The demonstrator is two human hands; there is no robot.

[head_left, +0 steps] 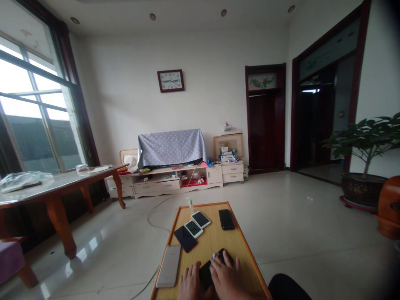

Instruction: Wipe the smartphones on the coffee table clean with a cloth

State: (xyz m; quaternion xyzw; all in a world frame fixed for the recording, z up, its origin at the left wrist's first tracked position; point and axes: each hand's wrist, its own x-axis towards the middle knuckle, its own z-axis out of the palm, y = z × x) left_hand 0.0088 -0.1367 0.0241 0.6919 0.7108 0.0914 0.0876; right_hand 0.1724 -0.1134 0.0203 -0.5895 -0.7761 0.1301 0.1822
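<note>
The person's left hand is lying open and flat on a black phone near the close edge of the wooden table, and the right hand is pinching what looks like a small white cloth on top of the phone. The phone is looking light, stiff and slippery, and its glass could crack if it falls, so its long sides seem the best place to hold. A silver phone is lying by the left edge. Farther along, a dark red phone, two white phones and another black phone are resting near the far end. A pump bottle is standing by the far edge. Past the table, a spotted blue cloth is covering something on a low white cabinet, and a square clock is hanging on the wall.
</note>
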